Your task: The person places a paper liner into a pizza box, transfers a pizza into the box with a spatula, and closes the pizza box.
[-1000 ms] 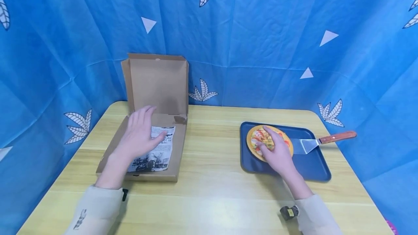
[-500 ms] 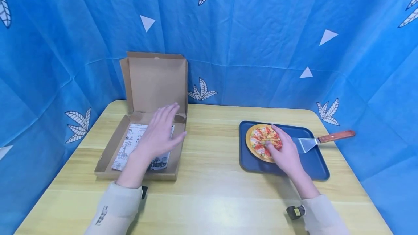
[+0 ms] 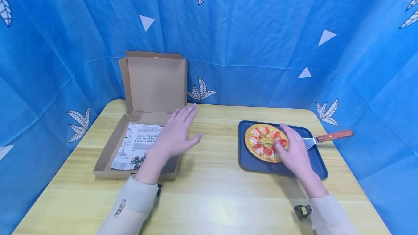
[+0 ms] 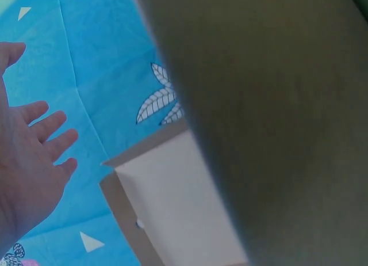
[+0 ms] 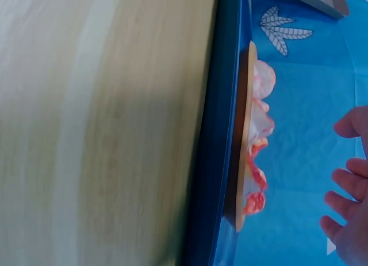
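Fingers spread, my left hand (image 3: 176, 133) hovers over the right edge of an open cardboard pizza box (image 3: 109, 148). Newsprint-style paper (image 3: 140, 144) lines its base, partly hidden by that hand and forearm. My right hand (image 3: 295, 153) is above a dark blue tray (image 3: 243, 162), its thumb and index finger overlapping the right side of a small pizza (image 3: 262, 142) from this viewpoint. In the right wrist view the fingers stand apart from the pizza (image 5: 248, 145), holding nothing. A spatula with a wooden handle (image 3: 334, 136) lies across the tray's right edge, its blade partly hidden behind the hand.
The box lid (image 3: 156, 82) stands upright at the back, close to the blue curtain (image 3: 261, 28) that encloses the table. Bare wooden table top (image 3: 209, 162) lies between box and tray. A large dark blurred surface fills much of the left wrist view.
My left hand has moved right, from over the box's middle to its right edge. My right hand has shifted right, uncovering more of the pizza, which stays on the tray.
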{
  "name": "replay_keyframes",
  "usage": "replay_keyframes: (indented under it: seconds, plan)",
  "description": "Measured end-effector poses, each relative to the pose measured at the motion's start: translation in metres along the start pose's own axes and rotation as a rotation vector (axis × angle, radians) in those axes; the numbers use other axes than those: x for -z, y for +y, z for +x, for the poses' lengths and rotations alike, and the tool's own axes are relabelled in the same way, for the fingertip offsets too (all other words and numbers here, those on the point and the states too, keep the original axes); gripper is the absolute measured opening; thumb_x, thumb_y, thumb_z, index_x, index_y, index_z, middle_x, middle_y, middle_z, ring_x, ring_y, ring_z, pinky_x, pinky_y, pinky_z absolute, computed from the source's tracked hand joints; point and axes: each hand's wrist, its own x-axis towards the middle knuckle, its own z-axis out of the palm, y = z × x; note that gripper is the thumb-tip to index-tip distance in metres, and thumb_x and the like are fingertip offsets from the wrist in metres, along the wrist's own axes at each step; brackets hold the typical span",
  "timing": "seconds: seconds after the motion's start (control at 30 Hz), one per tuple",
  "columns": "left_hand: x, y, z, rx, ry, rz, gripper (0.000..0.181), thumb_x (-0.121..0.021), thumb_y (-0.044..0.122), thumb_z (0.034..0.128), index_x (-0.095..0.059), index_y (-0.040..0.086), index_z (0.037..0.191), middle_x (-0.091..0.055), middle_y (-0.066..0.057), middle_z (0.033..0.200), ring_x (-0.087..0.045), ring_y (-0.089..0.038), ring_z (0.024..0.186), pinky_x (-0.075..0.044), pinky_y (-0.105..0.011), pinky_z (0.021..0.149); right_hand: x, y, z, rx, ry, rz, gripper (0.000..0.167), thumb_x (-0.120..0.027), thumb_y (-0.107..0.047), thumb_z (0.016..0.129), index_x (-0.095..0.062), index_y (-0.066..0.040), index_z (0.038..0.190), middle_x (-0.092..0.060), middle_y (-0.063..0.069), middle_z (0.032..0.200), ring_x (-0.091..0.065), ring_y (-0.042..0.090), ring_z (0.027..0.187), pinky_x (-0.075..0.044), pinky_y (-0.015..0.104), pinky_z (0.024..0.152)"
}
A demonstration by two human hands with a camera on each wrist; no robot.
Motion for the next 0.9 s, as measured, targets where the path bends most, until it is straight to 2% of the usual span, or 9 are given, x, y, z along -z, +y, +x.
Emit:
replay_keyframes:
  seconds: [0.23,0.5,0.63,0.8,0.9]
  plan:
    - [-0.016,0.013,0.010,-0.003,-0.027,-0.048,0.087,-0.060,0.053,0.0982,-0.025,0.007,0.164,-0.025,-0.013,0.170,-0.026,-0.034,0.156,-0.016,-0.052,0.128,0.007,0.009,0.001,0.007,0.006,-0.043,0.067,-0.070,-0.010,0.094,-0.042,0.001,0.155,-0.043,0.027,0.157,-0.037,0.052,0.143,-0.030,0.072,0.113]
    - [-0.031,0.031,0.022,-0.012,-0.060,-0.066,0.085,-0.059,0.054,0.0983,-0.029,0.008,0.163,-0.032,-0.010,0.168,-0.031,-0.029,0.154,-0.026,-0.050,0.126,0.016,0.018,0.003,0.019,0.005,-0.083,0.065,-0.068,-0.011,0.095,-0.042,0.001,0.154,-0.044,0.027,0.156,-0.037,0.052,0.142,-0.030,0.071,0.113]
    - [-0.037,0.040,0.027,-0.009,-0.092,-0.089,0.083,-0.059,0.054,0.0980,-0.032,0.010,0.163,-0.035,-0.009,0.166,-0.034,-0.029,0.153,-0.029,-0.050,0.124,0.020,0.026,0.003,0.050,0.020,-0.092,0.063,-0.068,-0.009,0.094,-0.045,0.005,0.151,-0.045,0.029,0.154,-0.038,0.054,0.140,-0.029,0.073,0.112]
    - [-0.048,0.047,0.032,0.004,-0.143,-0.072,0.078,-0.058,0.057,0.0976,-0.040,0.011,0.158,-0.044,-0.009,0.160,-0.042,-0.029,0.147,-0.035,-0.050,0.121,0.026,0.038,0.002,0.057,0.029,-0.120,0.061,-0.067,-0.010,0.094,-0.046,0.007,0.149,-0.046,0.031,0.152,-0.040,0.055,0.139,-0.027,0.074,0.112]
    - [-0.054,0.051,0.035,-0.009,-0.170,-0.058,0.075,-0.057,0.058,0.0979,-0.044,0.011,0.156,-0.048,-0.009,0.157,-0.045,-0.029,0.145,-0.038,-0.050,0.119,0.031,0.045,0.001,0.055,0.034,-0.136,0.060,-0.066,-0.010,0.094,-0.047,0.008,0.148,-0.047,0.032,0.150,-0.041,0.056,0.137,-0.028,0.074,0.111]
